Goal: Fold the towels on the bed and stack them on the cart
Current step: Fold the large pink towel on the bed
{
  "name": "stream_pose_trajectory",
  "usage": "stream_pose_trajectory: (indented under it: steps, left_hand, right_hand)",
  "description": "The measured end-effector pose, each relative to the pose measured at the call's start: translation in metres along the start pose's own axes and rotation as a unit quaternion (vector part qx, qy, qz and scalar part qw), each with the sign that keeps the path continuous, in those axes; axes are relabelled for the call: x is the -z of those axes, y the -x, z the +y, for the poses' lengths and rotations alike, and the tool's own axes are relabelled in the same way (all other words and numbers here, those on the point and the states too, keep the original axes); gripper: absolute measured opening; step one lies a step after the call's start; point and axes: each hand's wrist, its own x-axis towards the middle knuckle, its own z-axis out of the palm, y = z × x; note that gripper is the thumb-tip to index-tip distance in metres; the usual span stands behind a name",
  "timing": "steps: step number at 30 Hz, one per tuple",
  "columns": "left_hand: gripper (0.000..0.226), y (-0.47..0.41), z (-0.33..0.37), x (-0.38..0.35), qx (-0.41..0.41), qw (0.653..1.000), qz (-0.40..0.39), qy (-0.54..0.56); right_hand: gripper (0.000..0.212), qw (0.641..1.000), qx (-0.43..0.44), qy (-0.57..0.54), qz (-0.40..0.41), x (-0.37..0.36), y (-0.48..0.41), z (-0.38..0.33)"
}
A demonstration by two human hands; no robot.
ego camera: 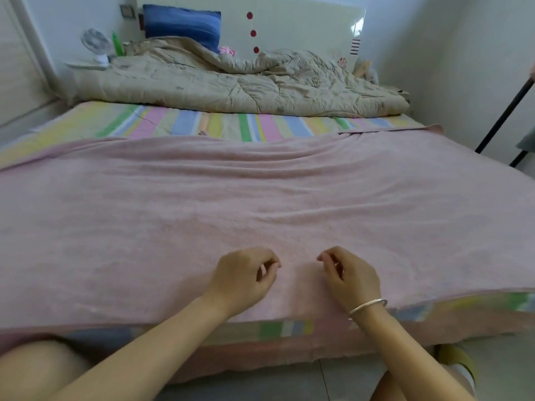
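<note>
- Across the near half of the bed (202, 123), the pink towel (260, 198) lies spread wide. It is rippled toward its far edge, and its near edge runs along the mattress side.
- My left hand (246, 277) and right hand (351, 280) are close together over the towel's near middle. Each grip is loosely curled and grasps nothing that I can see.
- I judge that folding has not begun: no fold shows in the towel, and I see no cart in view.
- Next I would part the hands toward the near corners and pinch the hem at each. I would smooth the ripples first so the layers match, then carry the hem over to the far edge.
</note>
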Motion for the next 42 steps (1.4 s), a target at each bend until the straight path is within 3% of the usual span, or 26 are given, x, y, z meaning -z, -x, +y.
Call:
stream_pose_trajectory:
  steps: [2, 4, 7, 13, 17, 19, 25, 28, 31, 34, 36, 39, 41, 42]
  left_hand:
    - [0.012, 0.002, -0.027, 0.022, 0.046, 0.997, 0.039, -0.041]
    - [0.016, 0.01, -0.057, 0.044, 0.096, 0.99, 0.07, -0.07]
    - [0.021, 0.02, -0.102, 0.074, 0.147, 0.978, 0.104, -0.105]
    - [0.026, -0.004, -0.187, 0.117, 0.242, 0.95, 0.135, -0.145]
    - [0.022, -0.06, -0.24, 0.125, 0.292, 0.938, 0.129, -0.133]
    - [0.022, -0.09, -0.258, 0.128, 0.301, 0.936, 0.123, -0.133]
    - [0.024, -0.163, -0.317, 0.13, 0.279, 0.938, 0.116, -0.172]
    - [0.028, -0.197, -0.361, 0.139, 0.271, 0.937, 0.087, -0.203]
    - [0.029, -0.226, -0.404, 0.153, 0.323, 0.91, 0.015, -0.259]
    - [0.031, -0.242, -0.437, 0.161, 0.396, 0.884, -0.047, -0.246]
    - [0.028, -0.249, -0.452, 0.164, 0.414, 0.881, -0.091, -0.208]
    - [0.047, -0.257, -0.462, 0.171, 0.428, 0.877, -0.148, -0.163]
    - [0.059, -0.264, -0.47, 0.176, 0.434, 0.875, -0.161, -0.142]
    - [0.054, -0.267, -0.473, 0.178, 0.434, 0.872, -0.175, -0.144]
  right_hand:
    - [0.031, 0.998, 0.03, 0.062, -0.008, -0.026, -0.025, -0.022]
    - [0.054, 0.984, -0.037, 0.132, -0.117, -0.057, -0.051, -0.042]
    - [0.065, 0.957, -0.122, 0.149, -0.219, -0.104, -0.089, -0.075]
    - [0.065, 0.941, 0.023, 0.112, -0.318, -0.191, -0.147, -0.168]
    - [0.051, 0.955, 0.113, 0.017, -0.274, -0.223, -0.199, -0.185]
    - [0.06, 0.968, 0.133, -0.002, -0.215, -0.229, -0.227, -0.188]
    - [0.045, 0.973, 0.17, 0.065, -0.141, -0.26, -0.342, -0.188]
    - [0.04, 0.981, 0.099, 0.107, -0.126, -0.278, -0.407, -0.192]
    - [0.045, 0.973, 0.006, 0.18, -0.147, -0.293, -0.46, -0.204]
    - [0.055, 0.923, 0.007, 0.308, -0.231, -0.315, -0.489, -0.215]
    - [0.059, 0.891, -0.014, 0.329, -0.314, -0.332, -0.499, -0.218]
    - [0.077, 0.846, -0.046, 0.275, -0.454, -0.339, -0.508, -0.219]
    - [0.065, 0.824, -0.046, 0.211, -0.524, -0.33, -0.513, -0.225]
    - [0.056, 0.817, -0.038, 0.195, -0.541, -0.327, -0.515, -0.226]
